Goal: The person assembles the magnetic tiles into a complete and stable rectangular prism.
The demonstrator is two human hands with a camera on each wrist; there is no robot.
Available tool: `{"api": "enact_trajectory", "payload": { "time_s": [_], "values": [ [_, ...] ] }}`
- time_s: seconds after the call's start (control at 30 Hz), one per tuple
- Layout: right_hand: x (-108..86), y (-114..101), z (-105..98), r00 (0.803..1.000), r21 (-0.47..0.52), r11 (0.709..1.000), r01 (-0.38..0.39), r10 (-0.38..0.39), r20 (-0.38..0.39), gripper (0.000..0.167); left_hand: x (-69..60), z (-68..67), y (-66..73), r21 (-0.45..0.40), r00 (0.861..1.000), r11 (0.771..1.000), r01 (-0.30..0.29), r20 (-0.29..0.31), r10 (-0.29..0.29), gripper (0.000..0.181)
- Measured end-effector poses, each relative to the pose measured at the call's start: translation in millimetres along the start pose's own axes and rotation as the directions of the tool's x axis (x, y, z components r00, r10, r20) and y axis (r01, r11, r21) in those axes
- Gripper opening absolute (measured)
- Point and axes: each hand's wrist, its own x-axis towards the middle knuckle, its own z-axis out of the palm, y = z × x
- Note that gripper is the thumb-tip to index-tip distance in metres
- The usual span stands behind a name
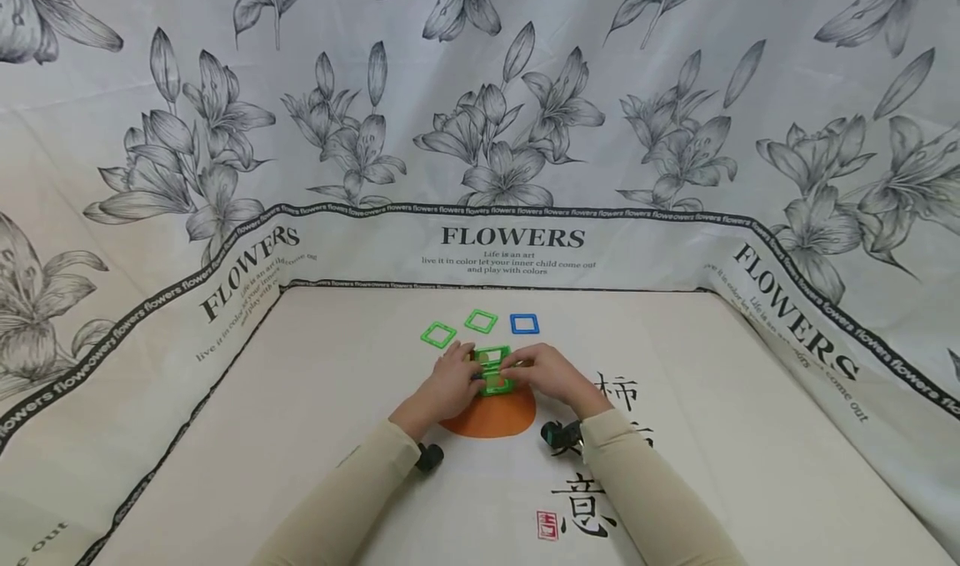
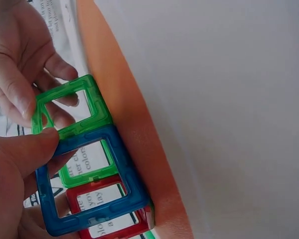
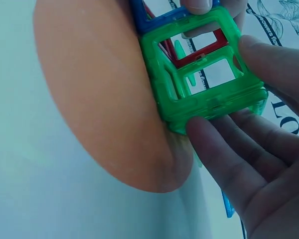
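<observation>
A small boxy build of magnetic tiles (image 1: 497,389), with green, blue and red square frames, stands on a printed orange shape (image 1: 491,423). My left hand (image 1: 454,380) grips its left side. In the left wrist view the left thumb (image 2: 32,149) presses where the green tile (image 2: 100,107) meets the blue tile (image 2: 132,177), with fingers behind. A red tile (image 2: 82,191) shows beneath. My right hand (image 1: 551,369) holds the green end; in the right wrist view its fingertips (image 3: 202,132) touch the edge of the green tile (image 3: 162,97). Some fingers are hidden behind the frames.
Beyond the build lie two loose green tiles (image 1: 427,328) and a loose blue tile (image 1: 525,333). Black printed characters (image 1: 585,503) mark the pale cloth at the right. Flower-printed cloth (image 1: 517,249) rises around the table's back and sides.
</observation>
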Motion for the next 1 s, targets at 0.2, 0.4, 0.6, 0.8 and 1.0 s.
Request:
{"api": "enact_trajectory", "payload": {
  "time_s": [0.2, 0.4, 0.6, 0.8, 1.0],
  "values": [
    [1.7, 5.7, 3.5, 1.000, -0.007, 1.000, 0.000, 0.000, 0.011, 0.014, 0.2, -0.4, -1.1, -0.005, 1.000, 1.000, 0.002, 0.014, -0.002, 0.032],
    [3.2, 4.8, 6.9, 0.999, -0.109, 0.993, 0.040, -0.043, -0.021, 0.013, 0.5, 1.5, -3.4, 0.010, 1.000, 1.000, 0.002, 0.019, -0.002, 0.033],
    [1.8, 2.2, 9.4, 0.998, -0.122, 0.992, 0.030, -0.037, -0.056, 0.008, 0.7, 1.0, -3.1, 0.029, 1.000, 1.000, 0.003, 0.015, -0.003, 0.034],
    [2.0, -0.1, 9.7, 0.996, -0.136, 0.990, 0.034, -0.045, -0.078, 0.008, -0.5, -1.5, -3.4, 0.017, 1.000, 1.000, -0.003, 0.008, 0.003, 0.035],
    [3.3, 0.4, 10.5, 0.995, -0.130, 0.991, 0.021, -0.033, -0.089, 0.013, -0.2, -3.0, -4.1, -0.013, 1.000, 1.000, 0.003, 0.015, -0.002, 0.036]
  ]
}}
